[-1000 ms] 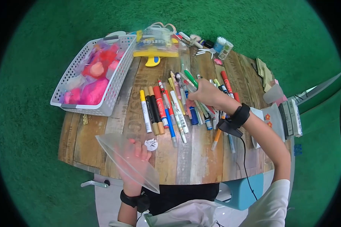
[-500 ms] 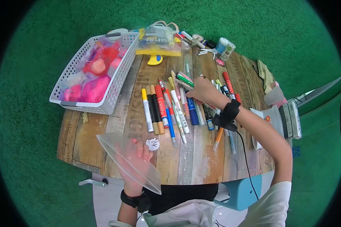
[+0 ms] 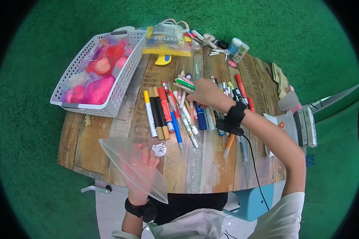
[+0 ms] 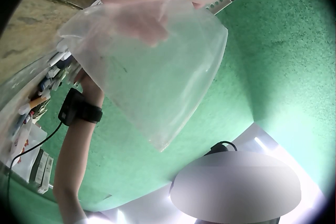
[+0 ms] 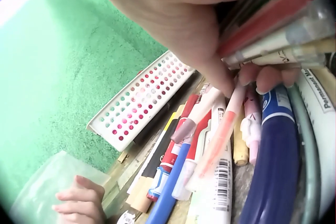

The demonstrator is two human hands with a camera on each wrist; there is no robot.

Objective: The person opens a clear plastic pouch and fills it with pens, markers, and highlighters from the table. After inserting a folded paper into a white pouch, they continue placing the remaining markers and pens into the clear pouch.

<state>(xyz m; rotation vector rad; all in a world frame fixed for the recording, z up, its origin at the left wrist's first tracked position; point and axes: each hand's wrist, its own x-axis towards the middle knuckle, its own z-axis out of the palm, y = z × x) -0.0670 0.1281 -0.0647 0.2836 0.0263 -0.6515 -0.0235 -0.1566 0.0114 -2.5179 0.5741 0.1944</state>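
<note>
Several pens are gripped in the right hand (image 3: pixel 209 95), a green pen (image 3: pixel 184 84) among them, above the pens lying mid-table. The right wrist view shows its fingertips around a red pen (image 5: pixel 270 22) and whitish ones, over a thick dark blue marker (image 5: pixel 272 166) and an orange-tipped pen (image 5: pixel 219 137). Left of these lie a blue pen (image 3: pixel 176 133), black markers (image 3: pixel 159 113) and a yellow-capped marker (image 3: pixel 150 113). At the near left, the left hand (image 3: pixel 141 171) holds a clear plastic bag (image 4: pixel 157 77), its fingers curled and seen partly through the film.
A white basket (image 3: pixel 119 93) of pink and red packets stands at the left. At the back are a yellow-edged pouch (image 3: pixel 167 44) and cotton swab tubs (image 3: pixel 235 47). A round white sticker (image 3: pixel 159 149) lies by the left hand; boxes (image 3: pixel 305 125) stand at the right edge.
The right hand has moved leftward over the pens, and the green pen it holds has tilted flatter. Some pens beneath have shifted. The left hand and bag have stayed nearly still.
</note>
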